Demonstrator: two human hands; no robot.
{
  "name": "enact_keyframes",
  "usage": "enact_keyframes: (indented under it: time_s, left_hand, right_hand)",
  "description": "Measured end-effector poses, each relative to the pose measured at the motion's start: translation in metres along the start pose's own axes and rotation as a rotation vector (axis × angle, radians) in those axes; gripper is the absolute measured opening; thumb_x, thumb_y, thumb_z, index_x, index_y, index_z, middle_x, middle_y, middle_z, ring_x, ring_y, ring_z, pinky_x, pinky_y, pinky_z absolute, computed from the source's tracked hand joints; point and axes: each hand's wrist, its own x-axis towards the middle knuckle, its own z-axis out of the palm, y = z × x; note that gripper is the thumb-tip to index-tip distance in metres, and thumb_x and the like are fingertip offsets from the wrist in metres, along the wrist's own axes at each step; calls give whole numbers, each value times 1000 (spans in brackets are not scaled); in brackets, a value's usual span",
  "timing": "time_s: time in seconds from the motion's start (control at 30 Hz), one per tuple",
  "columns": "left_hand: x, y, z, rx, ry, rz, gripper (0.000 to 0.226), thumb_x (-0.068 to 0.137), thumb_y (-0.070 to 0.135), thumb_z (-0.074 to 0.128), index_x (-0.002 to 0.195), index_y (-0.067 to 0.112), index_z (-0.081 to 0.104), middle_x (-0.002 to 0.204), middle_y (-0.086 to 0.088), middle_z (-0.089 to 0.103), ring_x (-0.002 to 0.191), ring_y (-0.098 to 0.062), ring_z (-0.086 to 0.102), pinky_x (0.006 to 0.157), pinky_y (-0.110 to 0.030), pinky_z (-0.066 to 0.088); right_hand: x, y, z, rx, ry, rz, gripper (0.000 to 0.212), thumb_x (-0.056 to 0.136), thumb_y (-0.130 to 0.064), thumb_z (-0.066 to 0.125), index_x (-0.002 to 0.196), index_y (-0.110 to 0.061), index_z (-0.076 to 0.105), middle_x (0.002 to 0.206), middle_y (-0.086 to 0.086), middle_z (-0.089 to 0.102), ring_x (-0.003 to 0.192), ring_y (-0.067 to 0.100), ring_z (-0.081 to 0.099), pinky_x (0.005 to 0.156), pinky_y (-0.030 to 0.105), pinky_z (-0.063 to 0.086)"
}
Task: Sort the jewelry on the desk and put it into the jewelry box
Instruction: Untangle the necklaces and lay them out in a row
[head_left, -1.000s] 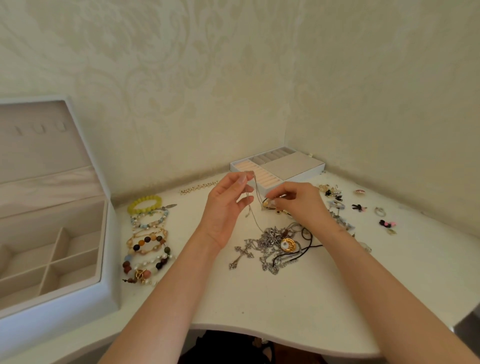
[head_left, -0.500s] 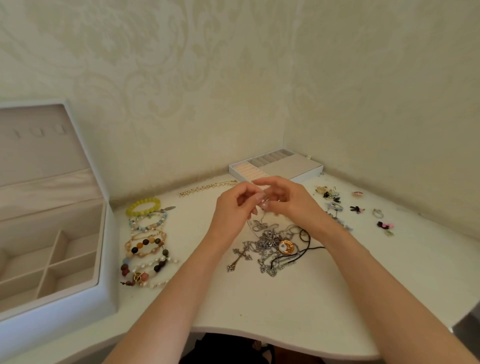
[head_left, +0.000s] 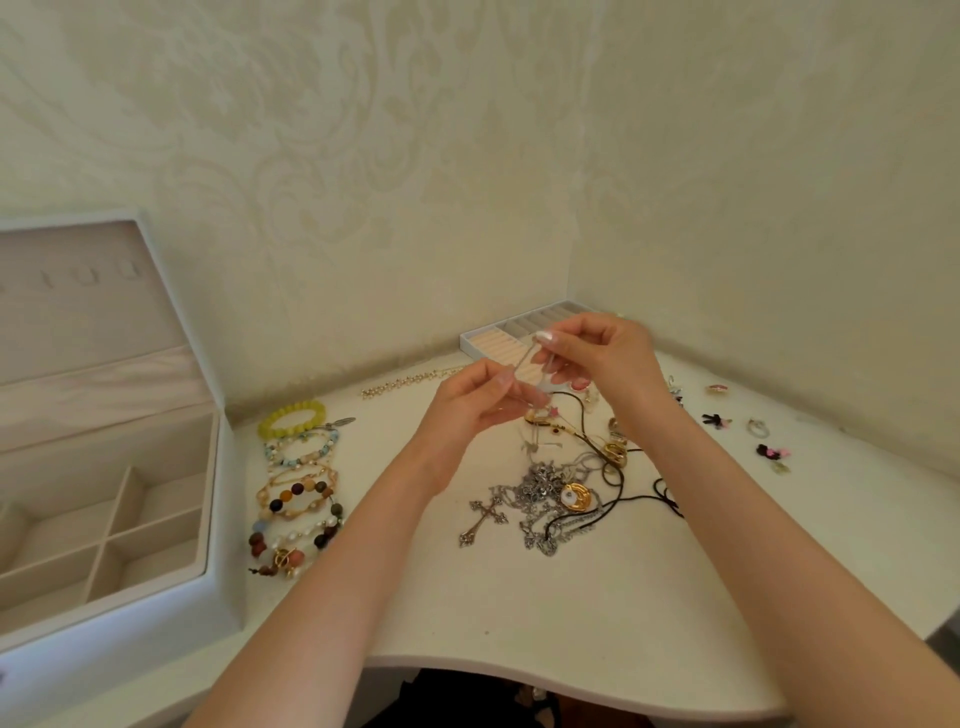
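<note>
2 hands have risen from the tangled pile (head_left: 545, 493) on the desk (head_left: 519, 613), the left hand (head_left: 467, 415) and right hand (head_left: 608, 364) each pinching a thin chain (head_left: 523, 359) stretched between them mid-frame, so it seems pulled free and ready for the jewelry box (head_left: 104, 519) at lower left.

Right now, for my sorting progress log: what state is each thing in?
white jewelry box: lid open
thin silver chain: lifted, stretched between both hands
left hand: fingers pinch the chain
right hand: fingers pinch the chain
tangled silver necklaces: heaped on the desk
beaded bracelets: in a row beside the box
white ring tray: on the desk, by the wall
</note>
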Motion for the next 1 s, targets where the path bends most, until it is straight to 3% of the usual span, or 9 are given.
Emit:
enact_keyframes:
  time_s: [0.13, 0.27, 0.37, 0.47, 0.57, 0.67, 0.77, 0.9, 1.0]
  left_hand:
    - [1, 7, -2, -89, -4, -20, 16, 96, 12, 45, 84, 7, 54, 80, 0, 69, 86, -24, 69, 80, -30, 54]
    - [3, 14, -3, -224, -6, -67, 18, 97, 12, 43, 82, 11, 51, 101, -6, 65, 82, -22, 68, 70, -28, 54]
    - [4, 14, -6, -95, -31, -64, 21, 98, 14, 42, 77, 17, 47, 116, -8, 66, 75, -12, 57, 66, -25, 41]
    - [4, 12, -11, 92, -21, -43, 19, 98, 19, 43, 79, 17, 46, 102, -2, 71, 77, -10, 51, 72, -26, 37]
    - [4, 10, -15, 137, 7, -34, 15, 95, 20, 47, 83, 16, 54, 91, 8, 69, 89, -7, 57, 90, -32, 39]
    - [5, 9, -16, 96, 42, -18, 14, 94, 17, 50, 83, 16, 59, 106, 8, 66, 108, -7, 57, 103, -36, 40]
    - [7, 10, -14, 1, 3, -20, 15, 95, 17, 47, 83, 14, 56, 119, -2, 65, 117, -14, 57, 103, -38, 41]
    - [8, 17, -15, -64, -8, -30, 19, 97, 13, 43, 81, 11, 54, 86, -6, 70, 97, -26, 65, 96, -38, 46]
    - [11, 26, -22, -96, 95, -37, 18, 96, 11, 46, 80, 8, 55, 70, -2, 62, 67, -18, 66, 82, -36, 54]
  right_hand:
    - [12, -12, -1, 17, 72, -27, 7, 83, -7, 69, 76, -9, 68, 62, 0, 68, 54, 9, 58, 53, 19, 49]
    - [18, -19, 5, 20, 67, -30, 7, 82, -9, 70, 75, -11, 69, 63, 2, 67, 52, 7, 51, 50, 17, 42]
    - [20, -21, 11, 41, 48, -17, 6, 81, -9, 71, 76, -9, 70, 62, 3, 66, 51, 10, 46, 49, 18, 39]
    - [22, -25, 16, 59, 44, -14, 6, 82, -7, 70, 77, -7, 68, 62, 4, 64, 49, 8, 48, 48, 18, 40]
    - [24, -27, 17, 115, 47, -11, 5, 84, -6, 68, 79, -4, 66, 60, 4, 64, 47, 8, 54, 47, 19, 45]
    - [25, -32, 17, 146, 13, -10, 6, 86, -7, 66, 81, -3, 65, 62, 5, 65, 49, 11, 57, 49, 20, 50]
    - [27, -36, 22, 163, -21, -14, 7, 87, -8, 65, 82, -3, 64, 64, 6, 67, 51, 13, 60, 51, 22, 52]
    - [33, -39, 27, 174, -27, -13, 7, 88, -7, 63, 83, -3, 63, 65, 6, 69, 52, 14, 61, 52, 22, 52]
    - [40, -37, 28, 197, -3, -1, 7, 88, -6, 63, 83, -2, 62, 65, 7, 69, 53, 14, 62, 52, 22, 53]
